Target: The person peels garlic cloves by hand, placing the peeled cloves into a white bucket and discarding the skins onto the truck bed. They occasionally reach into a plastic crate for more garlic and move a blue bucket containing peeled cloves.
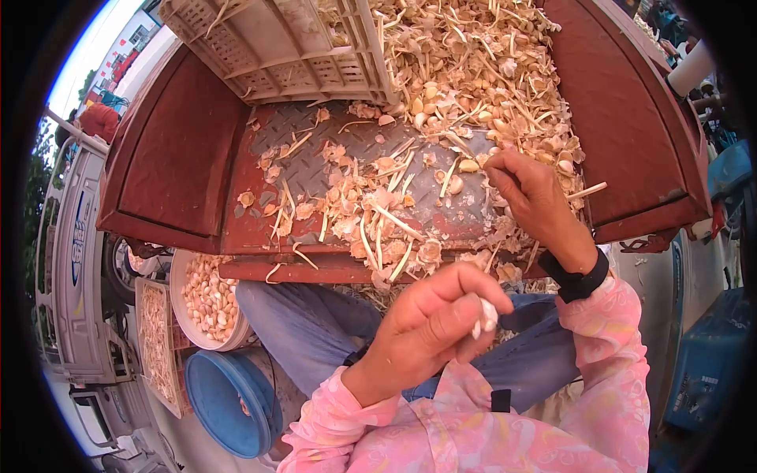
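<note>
My left hand (pixel 430 323) is closed in front of my lap, thumb and fingers curled around white garlic cloves (pixel 489 315) that show at the fingertips. Farther forward, my right hand (pixel 536 197) is curled down at the near right side of a heap of garlic cloves and skins (pixel 473 63). A yellowish clove (pixel 468 165) lies just left of its fingertips. What its fingers hold, if anything, is hidden. Loose skins and dry stalks (pixel 386 213) lie on the metal cart bed (pixel 307 134) between the hands and a crate.
A pale plastic crate (pixel 300 71) stands tilted at the back left. Red side panels (pixel 173 150) flank the bed. Down to the left are a white bucket of cloves (pixel 209 303), a shallow crate of garlic pieces (pixel 158 339) and a blue bucket (pixel 229 402).
</note>
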Available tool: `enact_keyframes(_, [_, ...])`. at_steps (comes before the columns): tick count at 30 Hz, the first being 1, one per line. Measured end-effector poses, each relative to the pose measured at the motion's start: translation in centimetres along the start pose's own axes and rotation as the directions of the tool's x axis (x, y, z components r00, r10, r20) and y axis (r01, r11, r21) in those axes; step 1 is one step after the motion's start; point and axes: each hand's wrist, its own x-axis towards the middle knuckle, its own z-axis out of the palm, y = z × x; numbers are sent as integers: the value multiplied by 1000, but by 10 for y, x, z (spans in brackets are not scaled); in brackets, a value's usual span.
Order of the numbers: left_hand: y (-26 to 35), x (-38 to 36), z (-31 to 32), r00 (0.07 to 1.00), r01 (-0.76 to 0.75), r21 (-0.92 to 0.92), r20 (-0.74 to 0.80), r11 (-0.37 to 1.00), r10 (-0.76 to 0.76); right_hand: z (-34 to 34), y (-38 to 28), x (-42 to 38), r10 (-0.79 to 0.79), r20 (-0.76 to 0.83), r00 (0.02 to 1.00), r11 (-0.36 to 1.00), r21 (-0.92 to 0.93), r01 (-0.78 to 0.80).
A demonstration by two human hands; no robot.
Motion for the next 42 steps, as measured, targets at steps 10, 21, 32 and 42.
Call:
enact_keyframes(10, [-18, -15, 73, 797, -346, -212, 447, 914, 405, 26, 15, 16, -141, 265, 954, 931, -293, 219])
enact_keyframes(21, [-13, -17, 66, 776, -402, -174, 456, 899, 435, 29, -2, 11, -153, 320, 935, 977, -92, 191])
enact_keyframes(32, [-14, 16, -40, 794, -110, 177, -577, 978, 193, 31, -16, -3, -30, 262, 965, 795, 591, -136])
enact_keyframes(42, [-34, 29, -73, 846, -137, 21, -518, 990, 128, 31, -29, -14, -262, 129, 956, 942, 248, 225])
